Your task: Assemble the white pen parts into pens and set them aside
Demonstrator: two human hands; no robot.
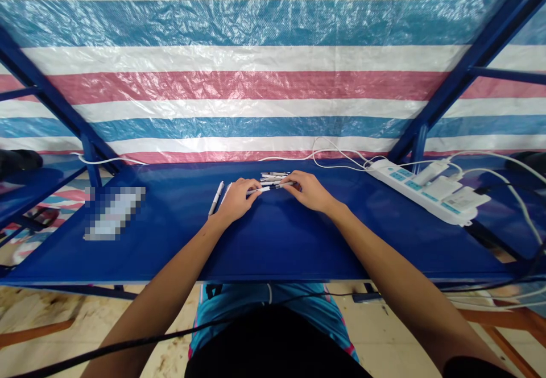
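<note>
My left hand [235,198] and my right hand [310,190] rest on a blue table [273,236], both pinched round a white pen [269,187] held level between them. Just behind the fingers lies a small heap of several white pens [273,177]. One more white pen [216,197] lies alone, slanted, just left of my left hand.
A white power strip [420,190] with plugged-in adapters and white cables lies at the right of the table. A blurred-out patch [113,212] sits at the left. Blue shelf posts [420,139] rise at both sides before a striped tarpaulin [256,82].
</note>
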